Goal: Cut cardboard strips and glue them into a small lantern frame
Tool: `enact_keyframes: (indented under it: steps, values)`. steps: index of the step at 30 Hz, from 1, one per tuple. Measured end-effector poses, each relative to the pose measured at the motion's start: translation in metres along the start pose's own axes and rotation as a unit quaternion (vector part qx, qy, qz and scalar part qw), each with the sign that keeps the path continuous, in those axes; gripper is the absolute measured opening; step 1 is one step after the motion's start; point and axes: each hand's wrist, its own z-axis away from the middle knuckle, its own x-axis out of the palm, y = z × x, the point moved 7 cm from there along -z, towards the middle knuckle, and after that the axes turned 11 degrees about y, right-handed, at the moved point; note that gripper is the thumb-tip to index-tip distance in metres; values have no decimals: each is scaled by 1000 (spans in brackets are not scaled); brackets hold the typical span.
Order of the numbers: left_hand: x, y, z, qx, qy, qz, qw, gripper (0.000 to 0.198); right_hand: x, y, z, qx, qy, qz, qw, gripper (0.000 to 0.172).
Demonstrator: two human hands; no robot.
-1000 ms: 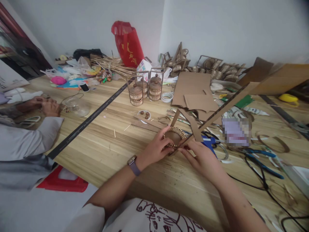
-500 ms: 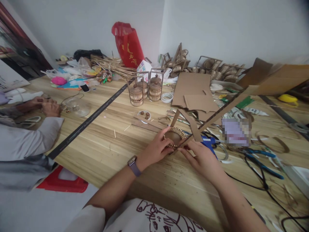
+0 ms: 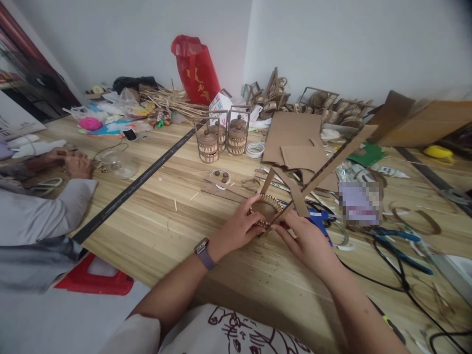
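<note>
My left hand (image 3: 244,222) grips the near-left side of a small round basket (image 3: 272,200) ringed with light and dark slats. Pinched in my right hand (image 3: 303,237) at the basket's near-right rim is a long brown cardboard strip (image 3: 332,158), which slants up to the right. The strip's lower end meets the slatted rim between my two hands; my fingers partly cover that spot. Just behind the basket a bent strip of brown cardboard (image 3: 293,189) stands up. A blue glue gun (image 3: 320,219) lies beside my right hand, partly hidden.
Finished lidded baskets with handles (image 3: 209,142) stand behind, near white rings (image 3: 255,149) and cardboard sheets (image 3: 295,132). Blue-handled pliers (image 3: 403,248) and a black cable (image 3: 368,281) lie at right. At left, a co-worker's hands (image 3: 75,163) work beside a clear container (image 3: 123,164).
The upper end of the long cardboard strip has swung a little to the left. Both my hands stay almost in place on the basket and strip.
</note>
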Motion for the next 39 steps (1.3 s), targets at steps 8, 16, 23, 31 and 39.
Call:
enact_keyframes:
  steps: [8, 16, 23, 31, 39]
  values:
    - [1, -3, 1, 8, -3, -5, 1000, 8, 3, 4, 1, 20, -21, 1, 1000, 15]
    - [-1, -1, 1, 18, 6, -19, 1000, 9, 3, 3, 1, 10, -20, 1, 1000, 15]
    - [-2, 1, 1, 49, 41, -65, 996, 15, 4, 1, 2, 0, -18, 6, 1000, 11]
    - [-5, 9, 1, 71, 64, -97, 991, 19, 5, 4, 2, 21, -34, 6, 999, 13]
    - [-6, 19, -2, 55, 70, -122, 989, 13, 7, 8, 4, 38, -41, -5, 998, 14]
